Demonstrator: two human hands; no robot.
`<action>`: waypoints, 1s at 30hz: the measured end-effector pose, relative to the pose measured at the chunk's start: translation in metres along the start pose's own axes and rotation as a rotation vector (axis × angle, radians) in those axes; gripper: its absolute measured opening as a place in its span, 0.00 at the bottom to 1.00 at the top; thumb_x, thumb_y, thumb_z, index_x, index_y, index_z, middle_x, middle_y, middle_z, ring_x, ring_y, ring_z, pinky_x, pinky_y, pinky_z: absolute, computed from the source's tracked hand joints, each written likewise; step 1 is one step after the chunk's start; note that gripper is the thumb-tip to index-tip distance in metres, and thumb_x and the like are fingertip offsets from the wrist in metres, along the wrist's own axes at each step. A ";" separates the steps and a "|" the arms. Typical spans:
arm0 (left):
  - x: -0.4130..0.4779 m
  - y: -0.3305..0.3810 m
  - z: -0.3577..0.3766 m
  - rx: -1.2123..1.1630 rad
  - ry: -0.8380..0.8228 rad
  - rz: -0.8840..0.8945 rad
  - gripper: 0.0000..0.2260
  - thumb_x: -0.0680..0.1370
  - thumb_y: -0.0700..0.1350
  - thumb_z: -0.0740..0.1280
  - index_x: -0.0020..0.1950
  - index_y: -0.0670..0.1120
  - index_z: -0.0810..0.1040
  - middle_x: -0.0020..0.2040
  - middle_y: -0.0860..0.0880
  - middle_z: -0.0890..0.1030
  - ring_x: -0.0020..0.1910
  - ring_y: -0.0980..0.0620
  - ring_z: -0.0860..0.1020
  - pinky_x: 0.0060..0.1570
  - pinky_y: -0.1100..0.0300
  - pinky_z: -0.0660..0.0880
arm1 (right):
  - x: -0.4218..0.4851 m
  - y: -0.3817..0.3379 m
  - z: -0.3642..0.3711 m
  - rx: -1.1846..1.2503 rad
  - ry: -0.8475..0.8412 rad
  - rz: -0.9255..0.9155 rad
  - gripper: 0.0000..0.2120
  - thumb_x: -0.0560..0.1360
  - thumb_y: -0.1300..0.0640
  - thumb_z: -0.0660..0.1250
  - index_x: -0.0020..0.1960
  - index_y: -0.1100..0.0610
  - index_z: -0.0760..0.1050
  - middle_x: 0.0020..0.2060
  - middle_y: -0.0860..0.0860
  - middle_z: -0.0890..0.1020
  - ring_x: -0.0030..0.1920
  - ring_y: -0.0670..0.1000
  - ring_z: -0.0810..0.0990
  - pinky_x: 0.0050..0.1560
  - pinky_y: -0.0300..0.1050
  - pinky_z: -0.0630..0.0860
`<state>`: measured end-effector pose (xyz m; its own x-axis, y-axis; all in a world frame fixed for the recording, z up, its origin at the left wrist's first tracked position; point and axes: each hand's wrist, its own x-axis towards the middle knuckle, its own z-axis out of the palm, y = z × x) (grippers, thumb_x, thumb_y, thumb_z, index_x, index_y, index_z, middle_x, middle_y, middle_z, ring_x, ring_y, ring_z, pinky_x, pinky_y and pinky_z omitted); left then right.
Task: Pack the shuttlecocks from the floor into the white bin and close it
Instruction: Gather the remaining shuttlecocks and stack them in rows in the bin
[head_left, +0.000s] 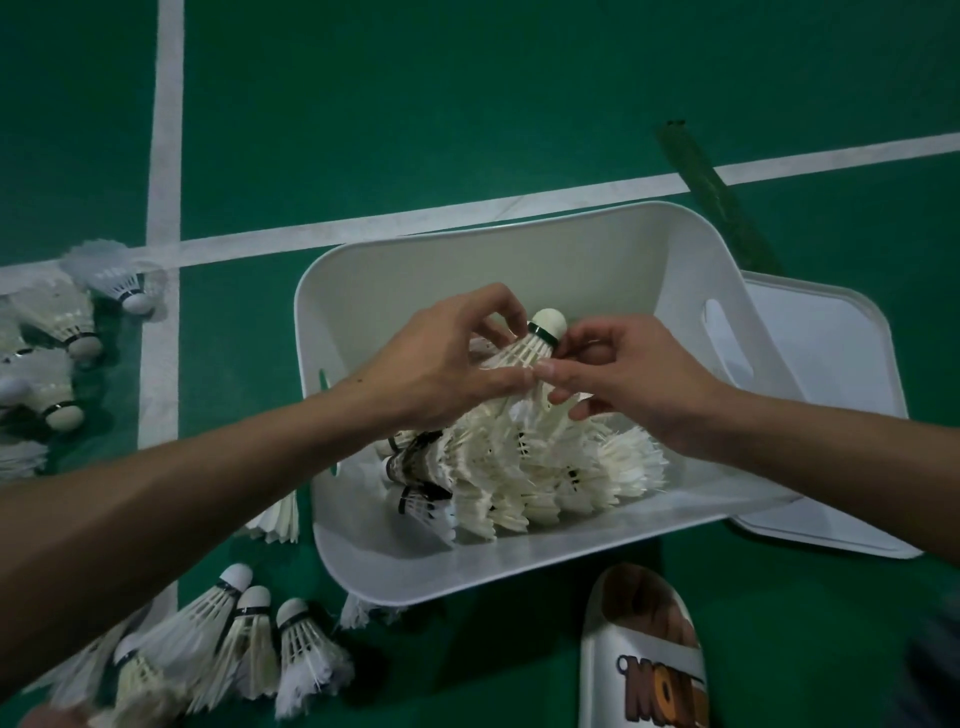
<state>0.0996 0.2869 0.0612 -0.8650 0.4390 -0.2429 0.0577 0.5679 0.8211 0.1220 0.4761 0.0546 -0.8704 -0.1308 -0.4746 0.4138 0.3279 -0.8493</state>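
Shuttlecocks (249, 639) first, right at the near left: spotted a loose bunch lying on the green floor (467, 104), cork ends pointing up and away, feathers fanned toward the camera. Caught a white slipper (644, 660) with brown lettering at the near right, just below the white bin (415, 582). Found the bin sitting open on the floor, tilted a little in view, slot handles cut into its side walls. Saw a heap of feathered shuttles (530, 467) nested into each other along its near half, far half bare. Above that heap, picked out the top shuttlecock (535, 343), cork end up and leaning right. Watched the left hand (441, 358) reach in from the left, thumb and fingers pinched on its feather skirt. Met on the other side by the right hand (623, 374), fingers curled, thumb and fingertips closed against the same skirt just under the dark band. Looked past the bin's right wall and found the white lid (831, 364) lying flat on the floor, partly tucked under the bin. Further out on the left, counted more stray shuttles (62, 322) resting on and beside the white court lines (166, 156). Beyond the bin's far right corner, noted a dark green strip (711, 192) lying across one line.
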 end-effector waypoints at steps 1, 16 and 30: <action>0.000 -0.001 0.000 -0.007 -0.001 -0.004 0.14 0.70 0.51 0.75 0.51 0.57 0.73 0.53 0.52 0.79 0.55 0.54 0.78 0.55 0.52 0.78 | 0.000 0.001 0.000 0.035 -0.002 0.018 0.14 0.68 0.56 0.74 0.50 0.62 0.80 0.40 0.56 0.85 0.41 0.52 0.84 0.41 0.47 0.80; 0.005 -0.004 -0.002 -0.163 0.041 -0.088 0.14 0.74 0.32 0.67 0.52 0.50 0.80 0.48 0.55 0.83 0.51 0.60 0.80 0.54 0.63 0.77 | 0.009 -0.004 -0.012 0.326 0.168 0.052 0.05 0.71 0.65 0.70 0.44 0.58 0.75 0.37 0.55 0.81 0.33 0.51 0.78 0.31 0.41 0.74; 0.005 -0.009 -0.002 0.002 0.092 -0.179 0.09 0.71 0.38 0.72 0.48 0.50 0.81 0.47 0.52 0.82 0.45 0.56 0.80 0.47 0.58 0.78 | 0.000 0.002 -0.055 -1.086 -0.112 -0.090 0.15 0.66 0.57 0.76 0.51 0.53 0.81 0.46 0.47 0.82 0.46 0.45 0.78 0.48 0.37 0.75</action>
<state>0.0940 0.2829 0.0539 -0.9034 0.2659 -0.3365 -0.1000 0.6324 0.7682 0.1085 0.5284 0.0661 -0.8338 -0.2618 -0.4860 -0.1534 0.9556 -0.2517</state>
